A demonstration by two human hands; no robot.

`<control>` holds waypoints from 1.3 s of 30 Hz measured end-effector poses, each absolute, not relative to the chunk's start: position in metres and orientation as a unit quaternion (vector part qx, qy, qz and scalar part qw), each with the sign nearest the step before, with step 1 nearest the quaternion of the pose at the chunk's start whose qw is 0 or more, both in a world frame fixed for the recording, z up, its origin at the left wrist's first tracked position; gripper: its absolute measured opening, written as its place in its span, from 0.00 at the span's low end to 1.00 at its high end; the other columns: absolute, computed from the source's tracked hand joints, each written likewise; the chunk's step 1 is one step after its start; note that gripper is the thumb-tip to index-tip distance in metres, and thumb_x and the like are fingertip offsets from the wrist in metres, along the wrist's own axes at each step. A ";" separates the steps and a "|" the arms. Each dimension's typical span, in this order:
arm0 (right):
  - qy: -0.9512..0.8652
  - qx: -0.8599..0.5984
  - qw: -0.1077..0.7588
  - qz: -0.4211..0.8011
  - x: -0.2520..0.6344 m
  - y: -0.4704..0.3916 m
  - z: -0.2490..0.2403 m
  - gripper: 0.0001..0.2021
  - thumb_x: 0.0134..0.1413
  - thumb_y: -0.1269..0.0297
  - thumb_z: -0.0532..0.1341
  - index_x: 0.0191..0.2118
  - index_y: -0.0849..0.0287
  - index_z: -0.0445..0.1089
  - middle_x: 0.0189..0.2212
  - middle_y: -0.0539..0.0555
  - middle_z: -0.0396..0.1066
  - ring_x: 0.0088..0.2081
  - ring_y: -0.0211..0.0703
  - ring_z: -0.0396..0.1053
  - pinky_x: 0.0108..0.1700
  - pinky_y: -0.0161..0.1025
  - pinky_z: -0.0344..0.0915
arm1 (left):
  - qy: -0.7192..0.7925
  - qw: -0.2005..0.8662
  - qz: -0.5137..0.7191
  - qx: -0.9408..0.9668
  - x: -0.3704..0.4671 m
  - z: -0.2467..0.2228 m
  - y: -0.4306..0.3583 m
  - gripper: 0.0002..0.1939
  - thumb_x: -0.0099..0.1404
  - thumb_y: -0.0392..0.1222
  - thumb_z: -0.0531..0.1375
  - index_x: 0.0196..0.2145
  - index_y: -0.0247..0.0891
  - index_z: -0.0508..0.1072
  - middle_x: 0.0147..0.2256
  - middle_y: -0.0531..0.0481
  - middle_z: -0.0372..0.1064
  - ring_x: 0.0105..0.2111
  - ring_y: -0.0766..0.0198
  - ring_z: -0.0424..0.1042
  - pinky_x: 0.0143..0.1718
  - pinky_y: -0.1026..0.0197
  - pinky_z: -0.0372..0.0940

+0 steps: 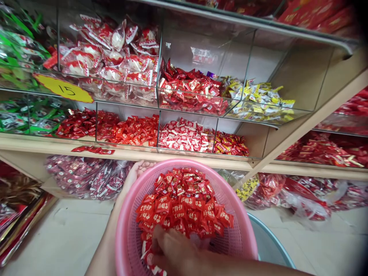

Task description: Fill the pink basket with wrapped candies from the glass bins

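Observation:
A pink plastic basket [250,234] with mesh sides is in front of me, partly filled with wrapped candies. My left hand [143,167] is at its far left side, fingers curled against the outside just under the rim. Inside the basket, my right hand [175,247] reaches in from the lower right, its fingers bent around red-and-white wrapped candies [148,255] at the near left. Their tips are partly hidden and slightly blurred. Red candies with pale lettering [181,209] fill the middle, and darker red and gold ones [186,182] lie behind them.
Clear-fronted shelf bins [186,134] hold sorted wrapped candies, with a yellow price tag marked 15 [64,89]. Several red packets [92,150] lie on the ledge. Bagged candies [86,176] sit below on the floor. A light blue tub [271,241] stands behind the basket's right side.

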State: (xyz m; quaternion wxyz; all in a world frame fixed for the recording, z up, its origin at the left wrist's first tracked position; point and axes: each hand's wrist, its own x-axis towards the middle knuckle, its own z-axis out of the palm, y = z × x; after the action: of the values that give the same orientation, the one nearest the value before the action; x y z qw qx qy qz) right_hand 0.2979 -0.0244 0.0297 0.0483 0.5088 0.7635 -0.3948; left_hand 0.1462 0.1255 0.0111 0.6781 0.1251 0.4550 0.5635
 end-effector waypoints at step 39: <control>0.851 0.446 -0.277 -0.007 0.372 0.088 0.125 0.04 0.54 0.68 0.55 0.36 0.58 0.58 0.35 0.54 0.66 0.38 0.44 0.59 0.38 0.38 0.54 | 0.374 0.701 0.587 0.153 0.144 0.007 0.127 0.10 0.62 0.35 0.53 0.27 0.32 0.72 0.28 0.47 0.74 0.27 0.64 0.74 0.34 0.63 0.67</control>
State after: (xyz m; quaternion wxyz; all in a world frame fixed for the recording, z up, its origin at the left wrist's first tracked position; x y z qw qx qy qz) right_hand 0.3723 0.0875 0.1251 -0.2770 0.4463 0.8509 -0.0073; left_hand 0.1439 0.1269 0.0071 0.7014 0.1531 0.3743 0.5869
